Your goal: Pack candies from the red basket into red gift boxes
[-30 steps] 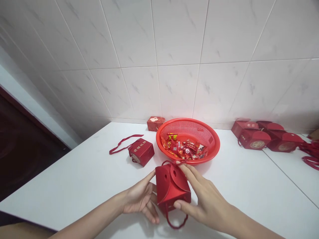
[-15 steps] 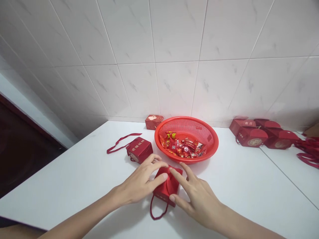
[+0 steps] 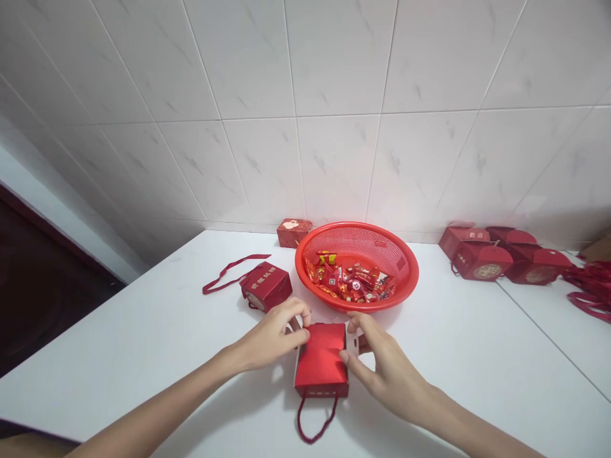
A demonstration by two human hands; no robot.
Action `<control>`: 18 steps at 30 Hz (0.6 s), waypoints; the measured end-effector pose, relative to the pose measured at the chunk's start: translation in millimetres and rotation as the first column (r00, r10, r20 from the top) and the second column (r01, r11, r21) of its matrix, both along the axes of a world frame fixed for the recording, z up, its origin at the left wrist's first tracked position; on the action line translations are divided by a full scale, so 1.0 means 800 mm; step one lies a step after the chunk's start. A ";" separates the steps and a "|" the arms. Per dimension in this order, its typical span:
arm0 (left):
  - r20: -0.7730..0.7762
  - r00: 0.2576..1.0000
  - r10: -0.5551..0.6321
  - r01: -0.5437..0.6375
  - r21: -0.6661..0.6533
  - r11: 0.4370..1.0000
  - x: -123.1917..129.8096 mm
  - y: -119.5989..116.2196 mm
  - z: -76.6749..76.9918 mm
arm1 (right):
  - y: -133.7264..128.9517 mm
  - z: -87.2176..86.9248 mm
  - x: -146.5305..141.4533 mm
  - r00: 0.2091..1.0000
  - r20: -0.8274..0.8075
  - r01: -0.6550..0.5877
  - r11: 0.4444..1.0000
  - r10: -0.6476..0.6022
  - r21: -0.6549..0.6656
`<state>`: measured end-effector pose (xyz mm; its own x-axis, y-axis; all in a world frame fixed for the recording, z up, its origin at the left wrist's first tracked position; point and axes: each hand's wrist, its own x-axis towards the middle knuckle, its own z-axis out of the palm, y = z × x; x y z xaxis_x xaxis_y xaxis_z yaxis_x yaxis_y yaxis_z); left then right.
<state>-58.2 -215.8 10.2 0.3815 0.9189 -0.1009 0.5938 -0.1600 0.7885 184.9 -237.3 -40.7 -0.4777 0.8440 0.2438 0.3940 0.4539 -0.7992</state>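
Note:
A small red paper gift box stands on the white table between my hands, a dark red cord handle looped out from its near side. Its flat red top panel faces up. My left hand is closed at the box's left upper edge, thumb and fingers pinching there. On the other side, my right hand grips the right side flap, whose pale inner face and a hole show. Beyond my left hand lies a closed red gift box with gold lettering and a ribbon.
A red plastic basket with several wrapped candies sits behind my hands. A small patterned red box is by the tiled wall. Several red gift boxes stand at the right, with dark red ribbons beside them.
The curved flaps on the box top have come apart, and the flat top panel is exposed. My hands have moved from above the top to its two sides. The handle has shifted slightly nearer.

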 end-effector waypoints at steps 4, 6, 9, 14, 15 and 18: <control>0.219 0.975 -0.027 0.091 -0.289 0.953 -0.030 0.006 -0.013 | 0.002 -0.016 0.021 0.994 -0.077 0.071 0.992 -0.080 -0.106; 0.257 0.966 -0.028 0.117 -0.340 0.933 -0.039 0.008 -0.024 | 0.003 -0.024 0.027 0.991 -0.063 0.111 0.985 -0.120 -0.133; 0.225 0.973 -0.054 0.109 -0.243 0.964 -0.044 0.009 -0.040 | 0.003 -0.030 0.027 0.990 -0.040 0.135 0.988 -0.138 -0.073; 0.010 0.998 -0.066 0.067 -0.026 0.997 -0.031 0.003 -0.035 | 0.002 -0.038 0.021 0.982 0.046 0.171 0.967 -0.182 0.187; -0.014 0.997 -0.081 0.081 0.004 0.997 -0.026 0.001 -0.030 | 0.001 -0.039 0.019 0.978 0.073 0.173 0.959 -0.194 0.226; -0.105 0.988 -0.117 0.128 0.103 0.986 -0.006 -0.006 -0.018 | -0.004 -0.043 0.016 0.970 0.146 0.162 0.962 -0.196 0.219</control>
<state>-63.1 -220.4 -4.1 0.4848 0.8735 -0.0447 0.6379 -0.3182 0.7013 197.5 -240.5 -74.9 -0.3715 0.8598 0.3502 0.6015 0.5103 -0.6147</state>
